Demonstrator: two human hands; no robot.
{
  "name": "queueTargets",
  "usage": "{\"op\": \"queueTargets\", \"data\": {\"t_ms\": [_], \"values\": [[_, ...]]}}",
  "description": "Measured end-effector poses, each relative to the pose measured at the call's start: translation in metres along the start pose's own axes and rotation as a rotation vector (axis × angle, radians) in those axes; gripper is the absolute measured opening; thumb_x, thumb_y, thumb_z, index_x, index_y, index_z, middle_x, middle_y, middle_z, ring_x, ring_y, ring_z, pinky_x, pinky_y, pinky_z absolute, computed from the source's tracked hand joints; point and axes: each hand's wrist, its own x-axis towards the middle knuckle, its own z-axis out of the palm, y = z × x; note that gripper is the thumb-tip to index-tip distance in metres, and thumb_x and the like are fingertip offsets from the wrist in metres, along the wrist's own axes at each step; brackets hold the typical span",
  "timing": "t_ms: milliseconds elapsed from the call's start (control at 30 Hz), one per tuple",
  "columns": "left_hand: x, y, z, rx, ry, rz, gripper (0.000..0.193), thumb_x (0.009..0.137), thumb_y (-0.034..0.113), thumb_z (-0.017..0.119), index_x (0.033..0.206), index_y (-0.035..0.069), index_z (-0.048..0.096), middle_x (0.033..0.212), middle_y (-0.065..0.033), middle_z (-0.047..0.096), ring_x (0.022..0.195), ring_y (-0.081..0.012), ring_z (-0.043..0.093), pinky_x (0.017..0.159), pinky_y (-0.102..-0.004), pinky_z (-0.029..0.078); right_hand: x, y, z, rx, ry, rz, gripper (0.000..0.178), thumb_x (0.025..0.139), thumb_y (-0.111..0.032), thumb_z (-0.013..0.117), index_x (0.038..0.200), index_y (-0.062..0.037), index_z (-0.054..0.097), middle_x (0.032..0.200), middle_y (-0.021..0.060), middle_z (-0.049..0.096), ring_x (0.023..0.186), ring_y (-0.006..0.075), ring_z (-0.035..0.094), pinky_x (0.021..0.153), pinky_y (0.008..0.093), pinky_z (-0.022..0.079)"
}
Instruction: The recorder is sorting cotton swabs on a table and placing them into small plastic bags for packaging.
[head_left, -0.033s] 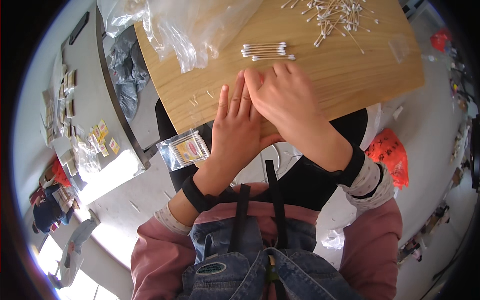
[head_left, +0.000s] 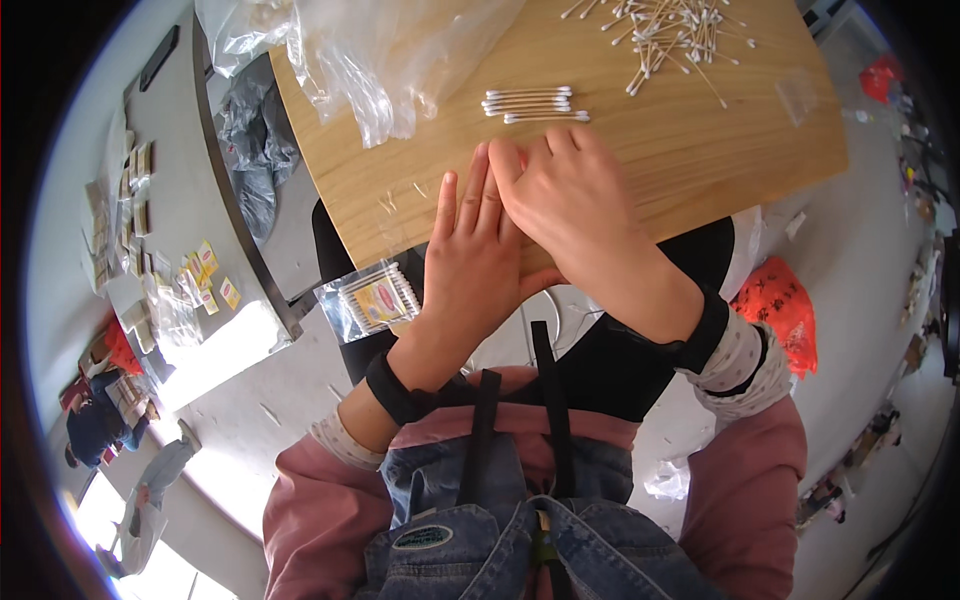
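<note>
My left hand point(head_left: 470, 260) lies palm down at the near edge of the wooden table point(head_left: 420, 215), its fingers stretched out. Against its fingertips rests my right hand point(head_left: 575, 200), with the fingers curled under; a speck of red shows between them, and whatever they hold is hidden. Just beyond the hands lies a small row of cotton swabs point(head_left: 527, 101), side by side. A loose heap of cotton swabs point(head_left: 680, 40) spreads at the far right of the table. By my left wrist is a clear packet of cotton swabs point(head_left: 375, 298) with a yellow card inside.
A clear plastic bag point(head_left: 370, 70) covers the table's far left. Bits of swab stick point(head_left: 388, 203) lie near the left edge. On a grey table point(head_left: 185, 130) to the left are packets and yellow cards point(head_left: 202, 262). A red bag point(head_left: 785, 310) sits on the floor at right.
</note>
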Motion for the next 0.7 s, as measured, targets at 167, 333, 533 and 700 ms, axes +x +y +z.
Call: {"op": "queueTargets", "data": {"t_ms": [167,333,533,700], "values": [[0.004,-0.002,-0.009,-0.092,0.041,-0.041,0.112,0.072,0.074,0.063,0.149,-0.004,0.039,0.159,-0.0210,0.033,0.152,-0.0347,0.023,0.122,-0.0547,0.021,-0.037,0.033,-0.022,0.076,0.047,0.217,0.021,0.076,-0.009,0.068,0.093,-0.0078,0.056,0.076,0.0076,0.060,0.081,0.0262,0.063,0.073,0.0391,0.051],[0.025,-0.009,-0.017,-0.076,0.174,-0.036,0.106,0.072,0.068,0.071,0.150,0.003,0.042,0.160,-0.0201,0.032,0.151,-0.0391,0.024,0.119,-0.0598,0.024,-0.136,0.093,-0.033,0.291,-0.051,0.728,0.021,0.075,-0.002,0.065,0.094,-0.0065,0.058,0.085,0.0108,0.061,0.083,0.0323,0.062,0.071,0.0419,0.048],[0.041,-0.021,-0.012,-0.002,0.219,0.039,0.093,0.073,0.067,0.072,0.145,0.012,0.052,0.161,-0.0195,0.030,0.151,-0.0386,0.025,0.118,-0.0596,0.025,-0.241,0.092,0.016,0.322,-0.297,1.088,0.016,0.078,-0.006,0.065,0.093,-0.0066,0.059,0.083,0.0112,0.064,0.081,0.0323,0.064,0.069,0.0421,0.049],[0.028,-0.026,-0.026,-0.022,0.159,0.047,0.084,0.074,0.067,0.071,0.134,0.010,0.059,0.161,-0.0197,0.030,0.151,-0.0391,0.024,0.118,-0.0606,0.024,-0.264,0.087,0.067,0.375,-0.370,1.134,0.016,0.078,-0.006,0.065,0.094,-0.0063,0.060,0.084,0.0125,0.066,0.084,0.0339,0.066,0.070,0.0439,0.050]]}}
